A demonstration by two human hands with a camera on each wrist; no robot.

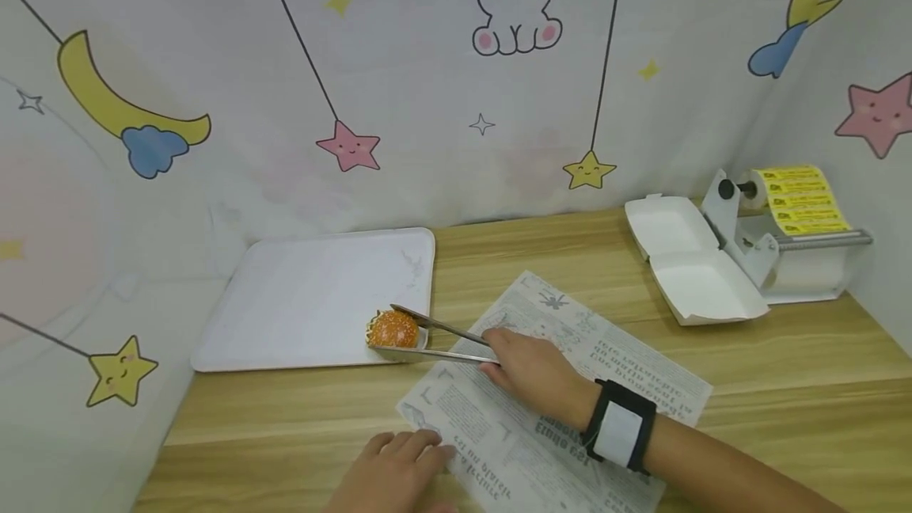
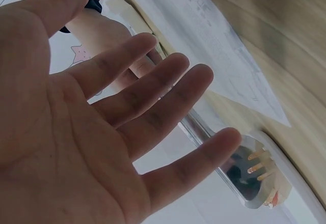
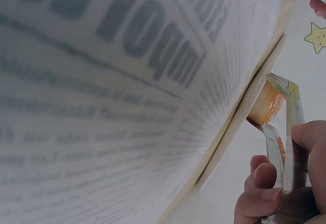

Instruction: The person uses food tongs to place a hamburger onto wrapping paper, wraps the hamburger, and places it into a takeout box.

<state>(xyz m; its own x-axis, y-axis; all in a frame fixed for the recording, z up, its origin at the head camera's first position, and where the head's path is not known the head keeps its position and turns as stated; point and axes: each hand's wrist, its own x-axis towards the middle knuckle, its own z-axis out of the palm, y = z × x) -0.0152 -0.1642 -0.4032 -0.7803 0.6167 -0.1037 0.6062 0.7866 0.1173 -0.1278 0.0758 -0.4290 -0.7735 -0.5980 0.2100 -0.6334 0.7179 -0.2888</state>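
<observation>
My right hand [image 1: 537, 374] grips a pair of metal tongs [image 1: 445, 355], thumb on one arm and fingers on the other. Between the tong ends is a small sesame-topped burger [image 1: 394, 329] at the front right corner of a white tray [image 1: 321, 291]. The right wrist view shows the burger's orange top and pale side [image 3: 270, 104] between the tips. Beneath my right hand lies printed newspaper-style paper [image 1: 627, 374]. My left hand [image 1: 399, 469] is near the paper's left edge, holding nothing; its fingers look spread and nearly straight in the left wrist view.
An open white clamshell box [image 1: 701, 283] stands at the back right. Beside it is a label dispenser [image 1: 755, 248] with a roll of yellow labels [image 1: 805, 200]. A patterned curtain [image 1: 427, 85] hangs behind the wooden table [image 1: 285, 434].
</observation>
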